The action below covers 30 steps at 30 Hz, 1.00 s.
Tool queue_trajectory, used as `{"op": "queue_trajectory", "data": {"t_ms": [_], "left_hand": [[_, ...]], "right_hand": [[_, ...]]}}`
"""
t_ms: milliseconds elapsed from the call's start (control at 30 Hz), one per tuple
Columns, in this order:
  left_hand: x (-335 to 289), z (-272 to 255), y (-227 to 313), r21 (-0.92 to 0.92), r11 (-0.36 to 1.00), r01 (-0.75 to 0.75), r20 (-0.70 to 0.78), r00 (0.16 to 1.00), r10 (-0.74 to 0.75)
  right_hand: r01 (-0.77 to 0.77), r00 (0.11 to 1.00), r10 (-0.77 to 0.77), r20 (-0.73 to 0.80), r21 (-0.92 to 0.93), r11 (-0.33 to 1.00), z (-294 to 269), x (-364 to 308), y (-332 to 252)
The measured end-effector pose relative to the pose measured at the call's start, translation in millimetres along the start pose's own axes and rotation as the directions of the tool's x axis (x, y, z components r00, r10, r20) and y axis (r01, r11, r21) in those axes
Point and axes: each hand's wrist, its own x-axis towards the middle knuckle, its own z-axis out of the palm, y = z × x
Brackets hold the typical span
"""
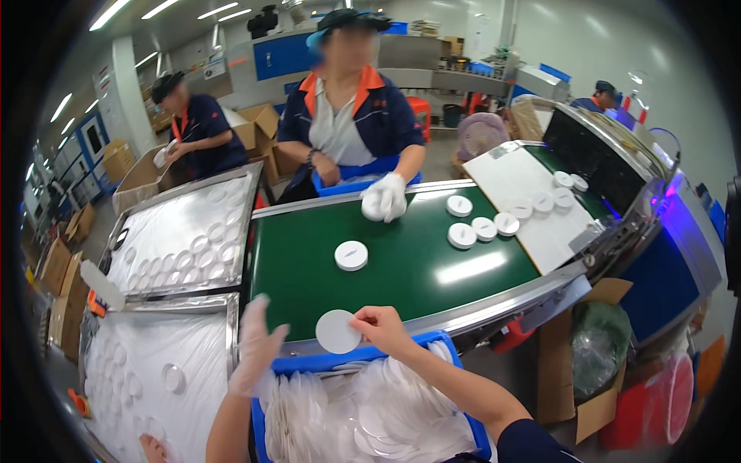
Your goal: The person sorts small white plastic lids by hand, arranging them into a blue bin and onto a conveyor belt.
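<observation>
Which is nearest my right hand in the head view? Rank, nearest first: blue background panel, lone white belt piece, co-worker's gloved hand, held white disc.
1. Held white disc: pinched in the right hand.
2. Lone white belt piece: ahead, on the green belt.
3. Co-worker's gloved hand: across the belt.
4. Blue background panel: behind the co-worker.

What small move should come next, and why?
Probably reach the left hand toward the lone round white piece on the green belt. That hand is open and looks empty, the piece is the nearest one on the belt, and the right hand already pinches a flat white disc.
</observation>
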Motion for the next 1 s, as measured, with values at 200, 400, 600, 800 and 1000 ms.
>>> {"op": "queue_trajectory", "data": {"t_ms": [200, 400, 600, 800, 1000], "left_hand": [[82.4, 85.3, 38.4, 0.054, 0.998, -0.024, 0.212, 0.977, 0.012], [127.7, 129.3, 45.0, 0.212, 0.943, -0.256, 0.135, 0.963, 0.231], [113.1, 122.0, 65.4, -0.305, 0.886, 0.349, 0.238, 0.929, -0.284], [26.4, 60.4, 85.0, -0.746, 0.034, 0.665, 0.635, 0.725, -0.266], [-12.4, 60.4, 83.0, -0.832, 0.147, 0.536, 0.483, 0.828, -0.286]], "right_hand": [[-0.147, 0.989, 0.146, 0.018, 0.189, 0.971, 15.1, -6.4, 34.6], [-0.065, 0.988, 0.038, 0.149, 0.178, 0.982, 26.9, -10.1, 41.6], [-0.056, 0.989, 0.093, -0.114, 0.294, 0.954, 13.3, -5.9, 42.0], [0.117, 0.924, -0.054, -0.379, 0.145, 0.982, 1.8, -2.7, 17.6], [0.175, 0.943, -0.222, -0.248, -0.198, 0.964, 14.8, -16.5, 6.1]]}}
